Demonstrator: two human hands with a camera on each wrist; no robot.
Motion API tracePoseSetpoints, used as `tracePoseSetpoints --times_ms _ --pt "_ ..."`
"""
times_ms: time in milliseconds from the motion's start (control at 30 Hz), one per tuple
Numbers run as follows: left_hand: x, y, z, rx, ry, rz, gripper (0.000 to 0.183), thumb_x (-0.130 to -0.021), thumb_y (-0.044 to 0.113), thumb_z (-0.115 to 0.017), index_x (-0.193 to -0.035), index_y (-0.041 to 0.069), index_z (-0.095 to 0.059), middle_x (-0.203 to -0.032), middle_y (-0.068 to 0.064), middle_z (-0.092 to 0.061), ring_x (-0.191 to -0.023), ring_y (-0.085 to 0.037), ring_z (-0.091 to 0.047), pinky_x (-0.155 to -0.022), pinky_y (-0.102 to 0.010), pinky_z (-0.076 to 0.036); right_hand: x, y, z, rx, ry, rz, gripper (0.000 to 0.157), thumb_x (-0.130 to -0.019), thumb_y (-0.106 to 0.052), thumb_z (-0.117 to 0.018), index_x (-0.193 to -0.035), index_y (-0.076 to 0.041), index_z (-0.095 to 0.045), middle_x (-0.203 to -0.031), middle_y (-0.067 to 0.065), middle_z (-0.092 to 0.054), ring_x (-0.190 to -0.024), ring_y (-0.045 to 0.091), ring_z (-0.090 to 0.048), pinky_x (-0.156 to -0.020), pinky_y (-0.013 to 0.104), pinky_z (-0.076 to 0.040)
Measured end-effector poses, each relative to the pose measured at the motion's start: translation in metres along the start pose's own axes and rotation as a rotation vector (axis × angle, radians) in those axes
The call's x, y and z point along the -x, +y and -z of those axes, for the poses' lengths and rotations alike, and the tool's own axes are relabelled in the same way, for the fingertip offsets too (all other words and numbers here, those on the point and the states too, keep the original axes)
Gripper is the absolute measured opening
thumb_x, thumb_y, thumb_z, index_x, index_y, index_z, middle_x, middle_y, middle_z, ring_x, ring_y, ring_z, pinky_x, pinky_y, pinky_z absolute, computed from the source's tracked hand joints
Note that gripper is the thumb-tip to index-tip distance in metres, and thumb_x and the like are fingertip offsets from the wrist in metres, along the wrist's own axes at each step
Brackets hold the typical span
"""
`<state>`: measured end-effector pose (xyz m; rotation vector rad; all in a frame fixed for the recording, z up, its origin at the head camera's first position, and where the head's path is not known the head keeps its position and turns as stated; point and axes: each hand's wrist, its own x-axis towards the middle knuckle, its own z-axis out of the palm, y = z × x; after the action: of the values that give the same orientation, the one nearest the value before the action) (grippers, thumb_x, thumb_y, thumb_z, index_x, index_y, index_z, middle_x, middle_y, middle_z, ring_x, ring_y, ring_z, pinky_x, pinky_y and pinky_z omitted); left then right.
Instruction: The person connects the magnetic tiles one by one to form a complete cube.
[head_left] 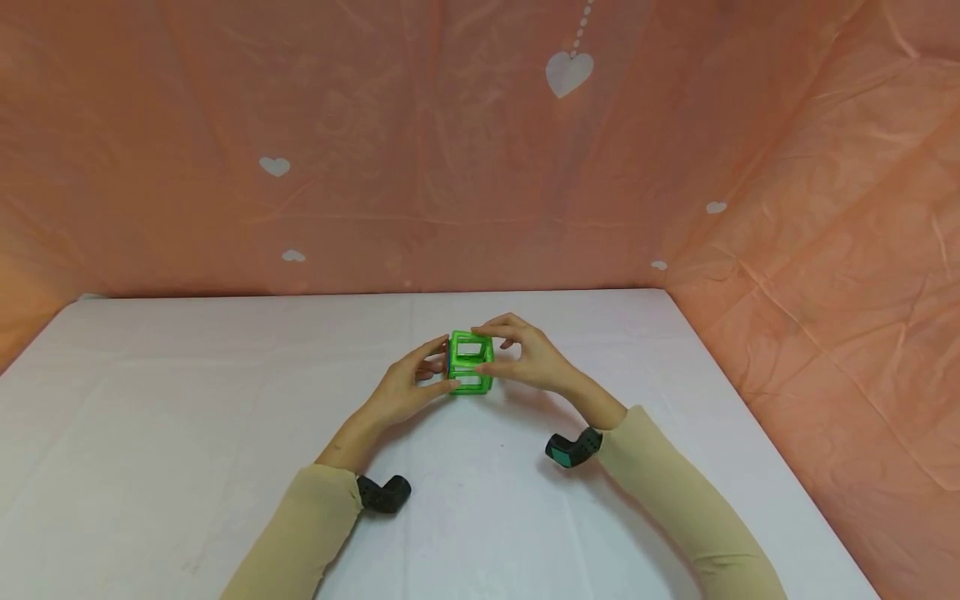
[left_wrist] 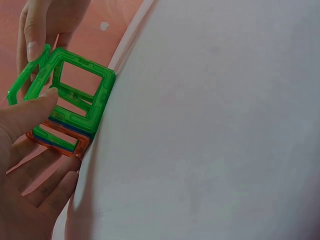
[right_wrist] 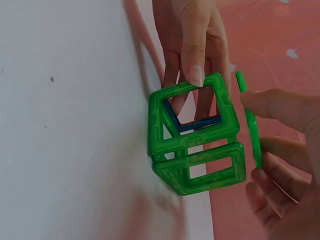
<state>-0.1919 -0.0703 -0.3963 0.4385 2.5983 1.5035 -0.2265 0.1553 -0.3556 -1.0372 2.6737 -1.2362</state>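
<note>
A cube of see-through magnetic square tiles stands on the white table. Its frame (right_wrist: pixel 197 134) is mostly green, with an orange tile (left_wrist: pixel 83 143) and a blue tile (right_wrist: pixel 200 123) on the left side. My left hand (head_left: pixel 397 392) holds that side, thumb on the near green face and fingers behind the orange tile. Between thumb and fingers, my right hand (head_left: pixel 534 358) pinches a separate green square tile (right_wrist: pixel 252 132). That tile is tilted at the cube's top, and a narrow gap shows between them in the right wrist view.
White cloth covers the table (head_left: pixel 225 433). An orange curtain (head_left: pixel 420 150) with white hearts hangs behind it, and another (head_left: pixel 847 275) borders the right side. Each wrist carries a black camera, one on the left (head_left: pixel 385 495) and one on the right (head_left: pixel 573 448).
</note>
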Motion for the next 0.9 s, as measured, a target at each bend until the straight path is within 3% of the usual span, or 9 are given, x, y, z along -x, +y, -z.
tracePoseSetpoints --times_ms 233,467,633,767,900 --pt "0.000 0.000 0.000 -0.010 0.003 -0.001 0.069 -0.090 0.019 -0.068 -0.149 0.011 -0.034 -0.135 -0.022 -0.053 -0.119 -0.038 -0.056 -0.103 -0.049 -0.043 -0.002 0.005 -0.003 0.000 -0.041 -0.022 0.048 -0.081 -0.017 -0.076 -0.126 -0.005 -0.063 -0.125 0.011 -0.058 -0.117 0.026 -0.052 -0.093 0.044 -0.047" --pt "0.001 0.003 0.002 0.039 -0.015 -0.015 0.074 -0.088 0.018 -0.070 -0.150 0.005 -0.030 -0.142 -0.023 -0.046 -0.120 -0.038 -0.056 -0.104 -0.047 -0.043 -0.003 0.007 -0.001 -0.032 -0.012 0.005 0.039 -0.084 -0.014 -0.073 -0.121 -0.003 -0.065 -0.123 0.010 -0.061 -0.117 0.025 -0.054 -0.092 0.041 -0.048" --pt "0.002 0.010 0.005 0.088 0.000 0.022 0.070 -0.091 0.022 -0.066 -0.148 0.001 -0.030 -0.144 -0.023 -0.043 -0.122 -0.038 -0.054 -0.102 -0.046 -0.045 -0.007 0.005 -0.002 -0.061 0.023 -0.119 0.031 -0.094 -0.020 -0.060 -0.120 -0.002 -0.066 -0.122 0.011 -0.065 -0.115 0.025 -0.058 -0.091 0.039 -0.050" --pt "0.001 0.012 0.003 0.081 0.075 0.077 0.049 -0.097 0.026 -0.057 -0.138 0.002 -0.046 -0.136 -0.020 -0.052 -0.120 -0.035 -0.056 -0.099 -0.044 -0.047 -0.011 0.005 -0.006 -0.113 0.030 -0.236 0.032 -0.099 -0.024 -0.053 -0.119 -0.004 -0.066 -0.123 0.012 -0.065 -0.116 0.026 -0.058 -0.094 0.040 -0.049" --pt "-0.003 0.013 -0.002 0.099 0.152 0.151 0.034 -0.099 0.026 -0.053 -0.121 0.001 -0.057 -0.121 -0.018 -0.061 -0.110 -0.030 -0.060 -0.093 -0.041 -0.049 -0.015 0.008 -0.012 -0.131 0.040 -0.298 0.031 -0.099 -0.026 -0.052 -0.116 -0.006 -0.068 -0.118 0.010 -0.067 -0.112 0.025 -0.060 -0.094 0.041 -0.049"
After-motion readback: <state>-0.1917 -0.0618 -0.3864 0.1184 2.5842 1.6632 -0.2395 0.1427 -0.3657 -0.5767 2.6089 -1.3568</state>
